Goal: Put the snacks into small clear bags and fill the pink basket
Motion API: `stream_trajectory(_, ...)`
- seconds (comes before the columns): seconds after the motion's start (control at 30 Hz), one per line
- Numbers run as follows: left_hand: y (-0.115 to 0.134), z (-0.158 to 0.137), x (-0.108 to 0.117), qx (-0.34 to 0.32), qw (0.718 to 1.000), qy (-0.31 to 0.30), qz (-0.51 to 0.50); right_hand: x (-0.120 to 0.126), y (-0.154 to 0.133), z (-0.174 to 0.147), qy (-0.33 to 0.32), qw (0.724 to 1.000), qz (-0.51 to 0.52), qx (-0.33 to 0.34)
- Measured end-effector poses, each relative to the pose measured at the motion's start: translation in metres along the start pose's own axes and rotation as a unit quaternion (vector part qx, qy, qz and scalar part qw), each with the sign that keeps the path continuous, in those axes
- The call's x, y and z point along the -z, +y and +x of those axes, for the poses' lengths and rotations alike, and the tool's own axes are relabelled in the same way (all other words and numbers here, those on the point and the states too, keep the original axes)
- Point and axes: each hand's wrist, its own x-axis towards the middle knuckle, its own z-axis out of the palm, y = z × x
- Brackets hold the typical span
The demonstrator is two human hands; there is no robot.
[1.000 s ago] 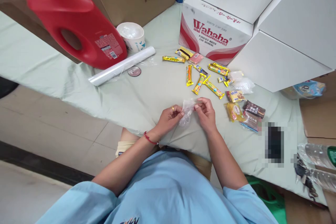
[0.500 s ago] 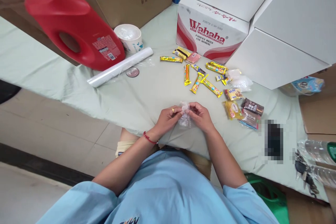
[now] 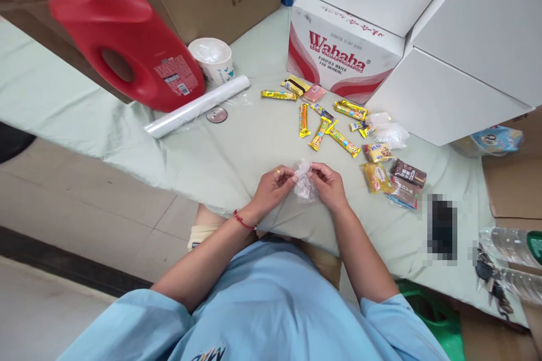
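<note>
A small crumpled clear plastic bag (image 3: 305, 186) hangs between my two hands, just above the front of the cloth-covered table. My left hand (image 3: 274, 187), with a ring on one finger, pinches the bag's left side near its top. On the other side my right hand (image 3: 330, 185) pinches the bag's upper right edge between thumb and fingers. What the bag holds, if anything, I cannot make out. Beyond the hands lie several yellow-wrapped snack bars (image 3: 320, 133). Packaged snacks (image 3: 376, 177) and a brown cocoa pack (image 3: 408, 172) sit to the right.
At the left stand a red jug (image 3: 139, 51), a paper tub (image 3: 219, 70), a plastic film roll (image 3: 199, 106) and a round disc (image 3: 217, 115). A Wahaha carton (image 3: 339, 56) is at the back. Crumpled clear plastic (image 3: 392, 134), keys (image 3: 491, 276) and bottles (image 3: 512, 245) lie right.
My hands have moved slightly apart, and more of the plastic bag shows between them, spread wider. The whole view has shifted a little; the things on the table stay put.
</note>
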Motion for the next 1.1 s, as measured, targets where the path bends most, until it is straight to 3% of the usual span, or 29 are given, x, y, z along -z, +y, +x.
stream_trajectory(0.1,-0.001,0.000,-0.001,0.000,1.000,0.009,0.025,-0.003,-0.004,-0.003,-0.018,1.000,0.002,-0.011)
stream_trajectory(0.27,-0.001,0.000,0.001,0.054,0.996,0.054,-0.040,0.001,-0.010,-0.001,0.022,0.999,0.022,-0.009)
stream_trajectory(0.5,-0.001,0.001,0.002,0.018,0.992,0.119,-0.032,0.011,-0.013,0.003,0.069,0.986,0.140,-0.063)
stream_trajectory(0.7,0.000,-0.001,-0.001,0.011,0.998,0.061,-0.014,0.009,-0.008,0.003,0.051,0.995,0.081,-0.038)
stream_trajectory(0.8,-0.001,-0.002,0.000,0.010,0.998,0.062,-0.022,0.008,0.001,0.004,0.049,0.996,0.063,-0.046)
stream_trajectory(0.93,-0.005,0.001,0.001,0.011,0.994,0.107,-0.029,0.010,0.004,0.005,0.076,0.988,0.105,-0.079)
stream_trajectory(1.1,-0.010,0.004,0.001,-0.023,0.973,0.229,-0.016,0.013,-0.011,0.004,0.068,0.980,0.152,-0.113)
